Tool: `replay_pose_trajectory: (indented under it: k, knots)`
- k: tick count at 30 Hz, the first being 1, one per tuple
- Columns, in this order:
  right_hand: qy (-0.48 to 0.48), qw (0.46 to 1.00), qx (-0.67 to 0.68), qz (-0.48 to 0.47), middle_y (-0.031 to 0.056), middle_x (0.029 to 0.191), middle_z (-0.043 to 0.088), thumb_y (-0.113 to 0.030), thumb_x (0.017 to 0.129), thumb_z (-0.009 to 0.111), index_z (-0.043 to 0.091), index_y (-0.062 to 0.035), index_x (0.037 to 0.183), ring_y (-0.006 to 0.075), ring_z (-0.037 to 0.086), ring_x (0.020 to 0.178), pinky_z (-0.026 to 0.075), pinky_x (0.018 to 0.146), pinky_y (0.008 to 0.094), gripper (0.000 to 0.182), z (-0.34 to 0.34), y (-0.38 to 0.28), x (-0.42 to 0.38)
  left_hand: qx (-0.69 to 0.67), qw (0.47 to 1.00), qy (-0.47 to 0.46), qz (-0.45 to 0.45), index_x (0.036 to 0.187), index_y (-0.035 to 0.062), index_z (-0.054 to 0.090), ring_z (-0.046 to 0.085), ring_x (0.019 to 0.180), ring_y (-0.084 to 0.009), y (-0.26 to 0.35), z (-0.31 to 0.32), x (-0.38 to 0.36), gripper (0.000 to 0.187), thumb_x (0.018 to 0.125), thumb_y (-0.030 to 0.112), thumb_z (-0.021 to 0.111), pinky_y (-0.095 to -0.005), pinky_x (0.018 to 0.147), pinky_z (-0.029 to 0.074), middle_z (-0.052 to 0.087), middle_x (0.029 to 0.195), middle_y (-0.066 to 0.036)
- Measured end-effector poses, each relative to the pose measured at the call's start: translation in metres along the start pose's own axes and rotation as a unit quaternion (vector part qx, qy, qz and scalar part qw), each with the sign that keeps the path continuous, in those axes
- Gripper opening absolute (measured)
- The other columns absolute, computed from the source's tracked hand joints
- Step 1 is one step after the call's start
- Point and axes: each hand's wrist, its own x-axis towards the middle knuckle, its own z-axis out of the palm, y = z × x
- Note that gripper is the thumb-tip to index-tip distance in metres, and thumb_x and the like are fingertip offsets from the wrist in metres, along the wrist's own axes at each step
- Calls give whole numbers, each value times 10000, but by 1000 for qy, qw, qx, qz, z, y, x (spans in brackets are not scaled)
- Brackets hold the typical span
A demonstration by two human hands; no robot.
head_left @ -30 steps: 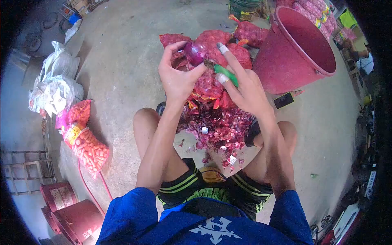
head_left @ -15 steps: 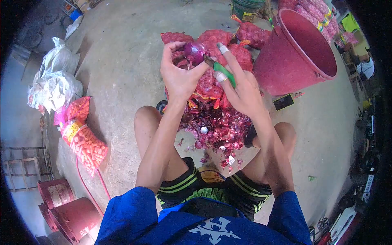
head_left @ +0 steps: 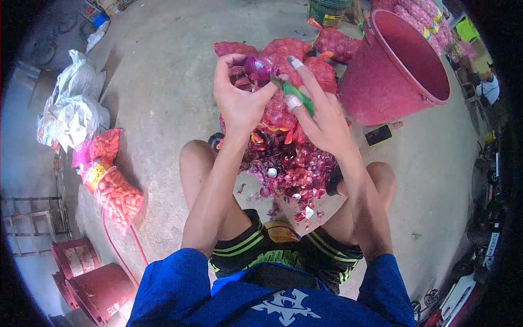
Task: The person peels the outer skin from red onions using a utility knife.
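Note:
A shiny red onion (head_left: 258,68) is gripped between the thumb and fingers of my left hand (head_left: 238,101). My right hand (head_left: 321,111) holds a small knife by its green handle (head_left: 299,97), with the short dark blade against the onion's right side, near my left thumb. White wrappings cover the tips of my right thumb and index finger. Beneath and behind both hands stand red mesh sacks of onions (head_left: 279,115). Loose purple onion skins (head_left: 294,169) lie heaped on the floor between my feet.
A big red tub (head_left: 354,92) stands to the right, with a phone (head_left: 378,135) on the floor beside it. On the left are a bag of carrots (head_left: 118,196), white sacks (head_left: 76,120) and red buckets (head_left: 101,291). More filled mesh sacks (head_left: 417,13) are stacked at the back right.
The onion has turned slightly and shifted a little left in my left hand. The knife stays close to it, and my right hand has barely moved.

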Motion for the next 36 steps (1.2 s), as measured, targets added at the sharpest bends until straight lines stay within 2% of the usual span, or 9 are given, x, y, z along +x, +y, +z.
replay_pose_trajectory:
  k: [1,3,8,10,28,31,32,34,36]
  knots:
    - [0,1000,0,0,220,948,717,-66,993,619,332,-88,1650,447,716,902,537,831,436,717,2,2,0,-4,1000,-1,4,1167,52,601,674,878,-134,2,0,0,624,658,114,957,-318,783,574,686,1035,-56]
    - [44,998,-20,-49,241,827,683,-117,958,672,352,-89,1632,461,682,744,518,681,530,746,8,8,2,7,1000,2,7,1168,54,599,668,883,-136,1,0,-1,630,657,123,961,-315,781,571,676,1047,-55]
    - [63,995,-47,-60,243,799,681,-132,959,679,368,-94,1623,465,681,739,525,684,533,734,11,10,2,58,997,14,42,1176,65,599,649,896,-139,-3,-2,2,641,656,139,966,-308,781,559,645,1082,-52]
    - [61,995,-44,-62,241,793,682,-136,960,681,372,-91,1620,463,683,739,526,684,535,730,10,10,2,52,999,-2,8,1237,63,573,636,994,-151,-1,-4,0,626,696,78,887,-291,772,560,657,1162,-64]
    - [47,998,-38,-36,267,821,685,-137,989,653,385,-69,1605,484,693,785,536,710,536,675,14,9,3,140,987,-4,77,1239,65,593,671,952,-151,-5,-5,-1,633,697,60,920,-301,772,595,668,1142,-61]
    - [68,995,68,-6,246,797,673,-133,1013,618,376,-37,1604,432,702,731,539,700,510,646,16,6,5,113,991,-20,62,1244,67,600,679,955,-142,-9,-3,2,625,714,63,931,-296,775,595,679,1136,-66]
    - [14,969,217,119,237,805,674,-140,1022,606,368,-19,1604,392,702,715,540,704,495,641,12,4,6,114,991,-20,62,1244,67,600,679,955,-142,-10,-3,2,625,714,63,931,-296,775,595,679,1136,-66]
    - [-41,902,358,238,228,813,675,-147,1031,594,360,-2,1604,352,702,699,541,709,481,636,8,4,7,121,991,-37,45,1238,69,607,683,941,-136,-10,-4,2,612,726,80,942,-293,771,589,688,1133,-65]
    - [-42,949,267,162,223,859,690,-165,1039,592,386,-15,1599,294,694,706,549,737,471,615,5,6,8,101,993,-38,48,1236,71,610,685,931,-135,-12,-4,2,608,725,80,939,-290,765,582,689,1137,-61]
